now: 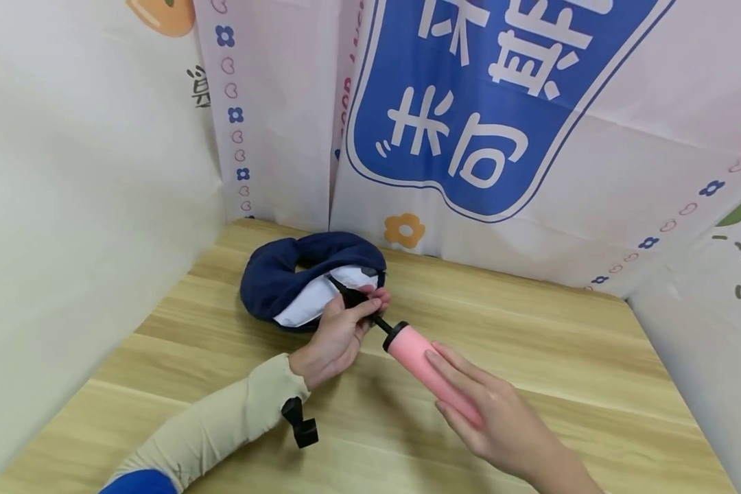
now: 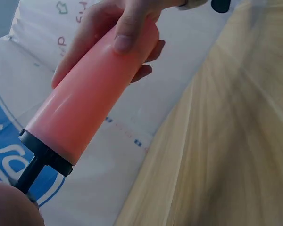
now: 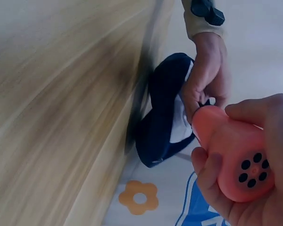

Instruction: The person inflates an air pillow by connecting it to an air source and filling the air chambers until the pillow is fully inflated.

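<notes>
Left hand [image 1: 336,336]: you grip the black end [image 1: 347,291] of the pump [image 1: 407,346], by the pillow [image 1: 268,278]
Right hand [image 1: 494,412]: you clasp its pink barrel [image 1: 422,363]
Pump: slanted between your hands
Pillow: on table [image 1: 531,322], near backdrop [image 1: 284,116]

Left hand [image 1: 339,334] pinching, left arm [image 1: 216,418] pointing to 2 o'clock. Right hand [image 1: 497,415] curled in a grip, right arm [image 1: 560,470] pointing to 10 o'clock.

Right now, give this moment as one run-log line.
Left hand: grips black piece; right hand: grips pink pump; navy cushion: on table
</notes>
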Available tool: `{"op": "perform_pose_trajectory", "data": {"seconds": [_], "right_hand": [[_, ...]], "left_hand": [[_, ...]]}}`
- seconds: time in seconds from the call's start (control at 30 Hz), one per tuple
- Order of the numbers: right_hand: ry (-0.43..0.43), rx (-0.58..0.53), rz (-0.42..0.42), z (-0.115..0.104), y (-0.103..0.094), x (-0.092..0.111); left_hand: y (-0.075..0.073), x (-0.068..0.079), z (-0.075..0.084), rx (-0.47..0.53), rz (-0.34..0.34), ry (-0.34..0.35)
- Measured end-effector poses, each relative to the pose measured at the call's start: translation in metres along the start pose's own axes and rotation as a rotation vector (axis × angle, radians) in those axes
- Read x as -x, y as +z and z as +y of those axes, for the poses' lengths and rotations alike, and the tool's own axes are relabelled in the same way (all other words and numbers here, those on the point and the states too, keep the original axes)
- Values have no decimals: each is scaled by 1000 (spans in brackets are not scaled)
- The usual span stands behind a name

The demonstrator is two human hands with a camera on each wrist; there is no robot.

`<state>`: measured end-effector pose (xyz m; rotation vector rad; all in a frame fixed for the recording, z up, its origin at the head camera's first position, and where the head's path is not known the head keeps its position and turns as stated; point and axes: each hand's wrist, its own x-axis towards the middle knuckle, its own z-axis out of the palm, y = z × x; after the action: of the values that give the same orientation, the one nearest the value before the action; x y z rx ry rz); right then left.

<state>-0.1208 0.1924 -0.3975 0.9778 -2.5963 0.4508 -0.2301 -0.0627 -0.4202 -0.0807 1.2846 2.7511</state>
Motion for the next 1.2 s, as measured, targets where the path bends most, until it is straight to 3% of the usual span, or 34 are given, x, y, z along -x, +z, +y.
{"op": "perform_pose_trajectory", "data": {"seconds": [0.1,0.23,0.43,0.53,0.7,0.83,1.0,1.2], "right_hand": [[-3,-33,-9,1,4,3],[41,-110,-57,9,-6,28],[109,-110,-91,17,-33,67],[77,-68,-69,11,-30,58],[-62,54,-8,-6,-2,16],[-107,88,22,-10,11,3],[-25,7,-44,2,5,24],[103,-8,-67,11,-20,64]], "left_hand": [[-6,0,4,1,-26,-23],[-12,0,8,1,-65,-44],[-15,0,9,15,-28,-41],[-11,6,-4,12,-1,-85],[-8,16,-28,-5,48,-127],[-11,13,-31,-43,24,-121],[-11,4,-18,-52,-57,-104],[-11,3,-9,-49,-43,-112]]}}
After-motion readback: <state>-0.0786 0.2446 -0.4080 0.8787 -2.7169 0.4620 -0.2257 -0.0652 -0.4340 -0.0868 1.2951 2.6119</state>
